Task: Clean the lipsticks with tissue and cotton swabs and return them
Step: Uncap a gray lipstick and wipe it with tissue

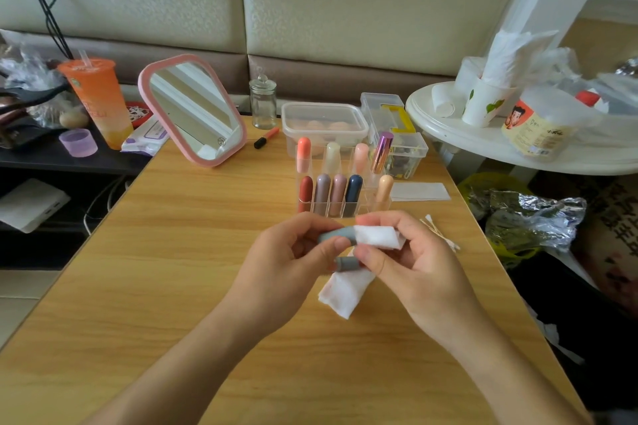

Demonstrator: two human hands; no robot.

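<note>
Two bare forearms come in over the near edge of the wooden table (pixel 165 269) and meet above its middle. Left hand (pixel 290 252) has its fingers and thumb curled round a grey lipstick tube (pixel 335 236), holding it level so that one end points at the other hand. Right hand (pixel 411 252) pinches a white tissue (pixel 378 237) folded over that end, thumb below and fingers on top, a grip that suits wiping or twisting the tube. The tissue's loose tail hangs down toward the tabletop with a faint pink stain, so it seems to have taken up some colour. A short grey piece (pixel 347 264), probably the cap, sits just under the tube between the two thumbs; which hand holds it I cannot tell.

Beyond the hands, toward the far edge and right of centre, a clear acrylic organizer (pixel 366 208) keeps the other lipsticks upright in two rows. A gap in its front row, between the navy lipstick (pixel 354 191) and the peach one (pixel 385 188), looks like the slot awaiting this tube. Cotton swabs (pixel 440 233) lie loose near the right edge, within the right hand's reach, and a folded spare tissue (pixel 419 191) rests just beside the organizer. A pink-framed mirror (pixel 193 110) stands tilted toward the far left corner.
</note>
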